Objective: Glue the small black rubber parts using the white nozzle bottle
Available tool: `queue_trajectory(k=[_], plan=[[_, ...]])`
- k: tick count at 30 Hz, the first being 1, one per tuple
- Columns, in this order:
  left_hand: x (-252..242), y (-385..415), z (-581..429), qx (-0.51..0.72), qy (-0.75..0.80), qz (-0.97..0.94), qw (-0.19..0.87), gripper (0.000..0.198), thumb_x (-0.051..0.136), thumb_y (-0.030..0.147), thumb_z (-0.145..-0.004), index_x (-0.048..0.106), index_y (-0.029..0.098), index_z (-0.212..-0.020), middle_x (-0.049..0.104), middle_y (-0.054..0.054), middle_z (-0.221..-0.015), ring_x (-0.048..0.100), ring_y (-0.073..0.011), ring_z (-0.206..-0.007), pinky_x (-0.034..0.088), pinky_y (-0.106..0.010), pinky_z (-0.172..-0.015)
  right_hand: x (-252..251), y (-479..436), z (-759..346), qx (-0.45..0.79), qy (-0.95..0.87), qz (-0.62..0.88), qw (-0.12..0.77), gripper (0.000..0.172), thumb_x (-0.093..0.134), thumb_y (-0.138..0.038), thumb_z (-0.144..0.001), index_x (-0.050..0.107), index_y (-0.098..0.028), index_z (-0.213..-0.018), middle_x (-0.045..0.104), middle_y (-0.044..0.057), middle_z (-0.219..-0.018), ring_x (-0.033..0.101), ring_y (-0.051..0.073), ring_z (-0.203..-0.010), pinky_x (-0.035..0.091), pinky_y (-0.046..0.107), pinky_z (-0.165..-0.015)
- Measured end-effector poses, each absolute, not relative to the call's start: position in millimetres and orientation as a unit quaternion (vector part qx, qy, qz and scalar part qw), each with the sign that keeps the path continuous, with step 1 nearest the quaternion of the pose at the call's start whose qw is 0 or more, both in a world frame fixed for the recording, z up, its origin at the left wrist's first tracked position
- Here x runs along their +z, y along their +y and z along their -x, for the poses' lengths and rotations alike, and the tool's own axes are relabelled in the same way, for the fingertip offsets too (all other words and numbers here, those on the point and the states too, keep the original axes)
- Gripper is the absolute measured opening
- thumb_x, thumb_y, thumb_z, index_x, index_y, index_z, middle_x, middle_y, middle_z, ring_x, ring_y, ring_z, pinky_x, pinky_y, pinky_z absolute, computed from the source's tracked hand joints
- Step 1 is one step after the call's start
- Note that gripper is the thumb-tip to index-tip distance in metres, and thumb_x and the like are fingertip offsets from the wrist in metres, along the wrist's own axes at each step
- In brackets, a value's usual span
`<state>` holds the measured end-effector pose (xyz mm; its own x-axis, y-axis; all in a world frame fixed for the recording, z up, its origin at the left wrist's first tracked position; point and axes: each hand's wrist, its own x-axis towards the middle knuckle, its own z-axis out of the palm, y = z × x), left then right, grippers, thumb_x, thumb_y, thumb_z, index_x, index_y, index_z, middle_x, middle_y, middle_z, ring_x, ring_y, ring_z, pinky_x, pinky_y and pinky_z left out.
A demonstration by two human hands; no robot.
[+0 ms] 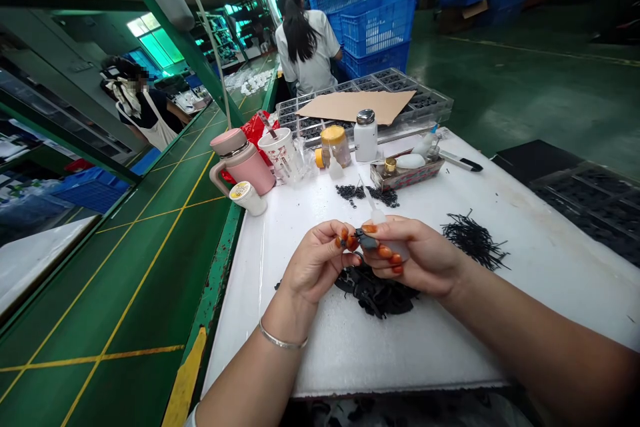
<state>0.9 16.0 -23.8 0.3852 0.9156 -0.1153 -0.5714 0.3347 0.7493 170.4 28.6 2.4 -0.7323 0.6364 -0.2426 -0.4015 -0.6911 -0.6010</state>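
Note:
My left hand (311,261) is closed in a pinch on one end of a small dark rubber-like part (367,239). Thumb and fingers of my right hand (431,250) grip the same part's other side. A translucent squeeze bottle (378,215) with a thin nozzle pointing up is also tucked in my right hand, its body partly hidden by the fingers. Beneath both hands lies a heap of black flat parts (383,297). Small black rings (367,195) are scattered beyond the nozzle. A bundle of thin black strips (473,240) rests right of my right hand.
At the table's back left stand a pink mug (253,170), a patterned cup (280,153) and a small tub (249,199). A jar, a white pump bottle (365,137) and a small box (407,173) stand behind. A green conveyor (145,267) runs along the left; two people work beyond.

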Motion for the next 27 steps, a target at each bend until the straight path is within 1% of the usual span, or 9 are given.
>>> queue_trajectory(k=[2,4,8,12,16,18,21,27], plan=[[-24,15,-1,0.48,0.272,-0.312,0.773,0.022,0.082,0.022,-0.064,0.064,0.013,-0.072,0.062,0.0,-0.077,0.06,-0.0104,-0.065,0.052,-0.02,-0.057,2,27,-170,0.868,-0.311,0.231,0.31,0.019,0.07,-0.026,-0.069,0.057,-0.012,-0.063,0.046,-0.003,-0.049,0.034,0.004,-0.042,0.022,0.016,-0.04],[-23,15,-1,0.474,0.272,-0.306,0.779,0.021,0.082,0.022,-0.064,0.064,0.014,-0.073,0.061,0.001,-0.074,0.059,-0.0096,-0.063,0.051,-0.02,-0.058,3,24,-170,0.818,-0.4,0.241,0.335,0.023,0.07,-0.028,-0.072,0.056,-0.013,-0.062,0.047,-0.003,-0.051,0.036,0.006,-0.045,0.023,0.018,-0.042],[-23,14,1,0.449,0.279,-0.301,0.793,0.018,0.079,0.018,-0.066,0.064,0.013,-0.075,0.06,0.001,-0.07,0.057,-0.0088,-0.06,0.049,-0.021,-0.06,9,18,-174,0.652,-0.6,0.275,0.374,0.024,0.071,-0.028,-0.077,0.058,-0.014,-0.062,0.046,-0.005,-0.052,0.034,0.006,-0.048,0.024,0.021,-0.045],[-21,14,3,0.427,0.273,-0.302,0.808,0.02,0.08,0.018,-0.065,0.064,0.011,-0.076,0.062,-0.001,-0.073,0.058,-0.0093,-0.063,0.05,-0.022,-0.063,16,17,-181,0.472,-0.73,0.287,0.404,0.018,0.065,-0.02,-0.08,0.06,-0.016,-0.064,0.049,-0.004,-0.056,0.037,0.007,-0.049,0.027,0.022,-0.048],[-21,13,3,0.415,0.265,-0.303,0.816,0.018,0.079,0.016,-0.067,0.064,0.012,-0.076,0.061,-0.001,-0.073,0.061,-0.0107,-0.065,0.053,-0.023,-0.064,18,21,-186,0.33,-0.815,0.247,0.407,0.012,0.06,-0.01,-0.077,0.058,-0.017,-0.067,0.053,-0.003,-0.059,0.042,0.008,-0.052,0.031,0.022,-0.053],[-21,13,3,0.413,0.269,-0.301,0.816,0.017,0.078,0.016,-0.068,0.064,0.012,-0.076,0.062,-0.001,-0.074,0.062,-0.0117,-0.066,0.054,-0.025,-0.064,17,22,-187,0.291,-0.837,0.232,0.402,0.012,0.057,-0.009,-0.076,0.056,-0.018,-0.068,0.054,-0.003,-0.06,0.043,0.009,-0.053,0.031,0.023,-0.055],[-21,13,3,0.412,0.276,-0.298,0.815,0.019,0.08,0.016,-0.066,0.063,0.011,-0.075,0.063,-0.002,-0.077,0.063,-0.0127,-0.068,0.054,-0.025,-0.064,15,23,-188,0.255,-0.854,0.223,0.395,0.012,0.054,-0.01,-0.077,0.053,-0.019,-0.069,0.055,-0.001,-0.06,0.043,0.01,-0.054,0.031,0.024,-0.055],[-23,13,4,0.405,0.274,-0.305,0.817,0.022,0.081,0.017,-0.064,0.065,0.011,-0.077,0.061,-0.001,-0.075,0.063,-0.0113,-0.065,0.055,-0.023,-0.064,15,22,-188,0.243,-0.863,0.219,0.386,0.012,0.054,-0.012,-0.079,0.052,-0.019,-0.069,0.055,-0.001,-0.061,0.042,0.01,-0.053,0.031,0.025,-0.055]])
